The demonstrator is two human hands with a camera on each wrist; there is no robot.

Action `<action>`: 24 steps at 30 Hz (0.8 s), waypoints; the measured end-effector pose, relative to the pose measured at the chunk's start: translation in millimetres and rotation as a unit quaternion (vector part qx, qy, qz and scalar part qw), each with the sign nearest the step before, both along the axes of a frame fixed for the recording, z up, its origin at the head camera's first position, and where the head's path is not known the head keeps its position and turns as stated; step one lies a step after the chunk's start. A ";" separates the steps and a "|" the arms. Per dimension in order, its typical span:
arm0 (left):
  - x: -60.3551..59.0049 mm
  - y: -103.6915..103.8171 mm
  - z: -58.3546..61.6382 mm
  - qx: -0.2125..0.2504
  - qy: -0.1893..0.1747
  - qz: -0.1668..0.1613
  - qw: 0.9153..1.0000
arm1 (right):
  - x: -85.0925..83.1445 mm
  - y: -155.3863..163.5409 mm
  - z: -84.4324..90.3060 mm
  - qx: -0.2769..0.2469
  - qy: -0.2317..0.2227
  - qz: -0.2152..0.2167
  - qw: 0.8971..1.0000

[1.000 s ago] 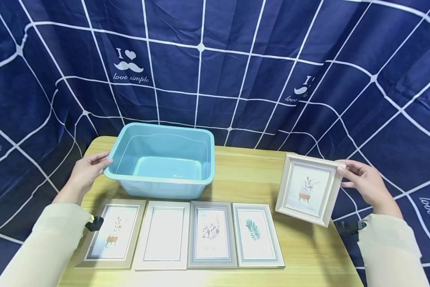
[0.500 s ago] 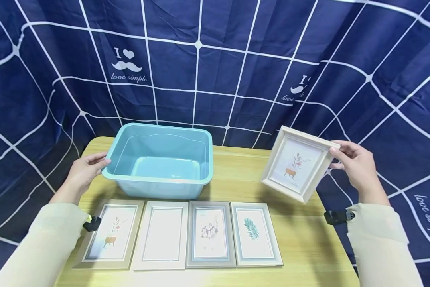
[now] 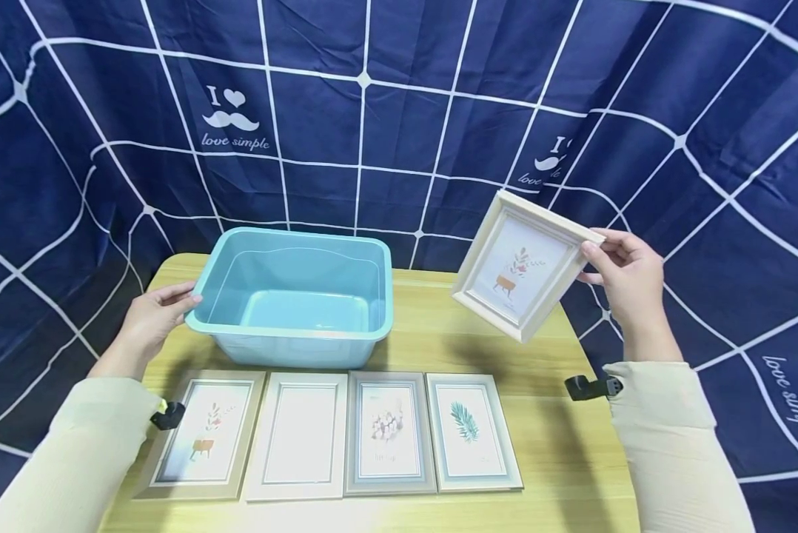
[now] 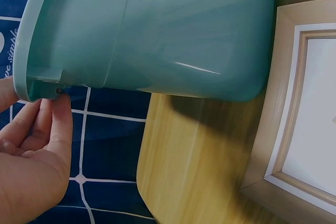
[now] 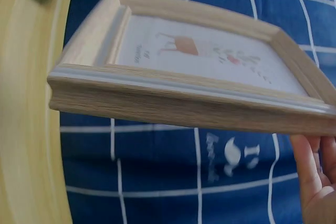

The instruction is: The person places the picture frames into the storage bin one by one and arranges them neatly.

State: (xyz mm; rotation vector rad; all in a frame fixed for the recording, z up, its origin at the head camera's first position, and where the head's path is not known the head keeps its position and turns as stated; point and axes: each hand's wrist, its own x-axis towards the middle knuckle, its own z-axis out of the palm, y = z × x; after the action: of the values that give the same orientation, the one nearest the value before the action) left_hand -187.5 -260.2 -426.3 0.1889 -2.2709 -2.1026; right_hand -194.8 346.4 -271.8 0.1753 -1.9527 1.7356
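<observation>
My right hand (image 3: pixel 599 257) grips the right edge of a white picture frame (image 3: pixel 520 264) with a potted-plant print and holds it tilted in the air over the table's back right. In the right wrist view the frame (image 5: pixel 194 80) shows edge-on, with my fingers (image 5: pixel 315 174) under its corner. My left hand (image 3: pixel 182 297) rests with straight fingers against the left rim of an empty light blue plastic bin (image 3: pixel 286 334). The left wrist view shows the fingertips (image 4: pixel 58 111) touching beneath the bin (image 4: pixel 157 30) rim.
Four framed pictures lie in a row along the front of the wooden table (image 3: pixel 559 444): a beige one (image 3: pixel 202 437), a white blank one (image 3: pixel 300 437), a grey one (image 3: pixel 391 433) and a leaf print (image 3: pixel 468 433). A dark blue grid-patterned cloth (image 3: pixel 399 111) hangs behind.
My right hand has lifted the white frame up and leftward, toward the bin, tilting it more. My left hand has stayed on the bin's rim.
</observation>
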 end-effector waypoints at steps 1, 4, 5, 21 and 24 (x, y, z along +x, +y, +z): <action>0.2 -0.3 -0.1 0.004 0.002 0.000 1.000 | -1.1 -4.5 1.0 -0.005 0.005 -0.001 1.000; 0.9 -0.6 0.1 0.031 0.003 0.000 1.000 | -3.8 -17.8 4.1 -0.012 0.019 -0.001 1.000; 1.1 -0.7 0.1 0.032 0.004 0.000 0.999 | -4.7 -22.2 5.1 -0.015 0.024 0.001 1.000; -1.8 -2.5 -0.2 0.071 0.010 -0.004 0.997 | -15.3 -88.6 8.8 -0.012 0.059 -0.027 0.998; -2.6 -2.0 -0.8 0.066 0.007 -0.004 0.998 | -16.7 -102.1 8.9 -0.003 0.062 -0.034 0.997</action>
State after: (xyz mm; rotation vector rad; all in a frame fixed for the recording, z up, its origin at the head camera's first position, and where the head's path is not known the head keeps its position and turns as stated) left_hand -190.1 -262.2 -427.2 0.1691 -2.1295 -2.2519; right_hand -211.5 244.3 -262.8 0.2063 -1.8430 1.6473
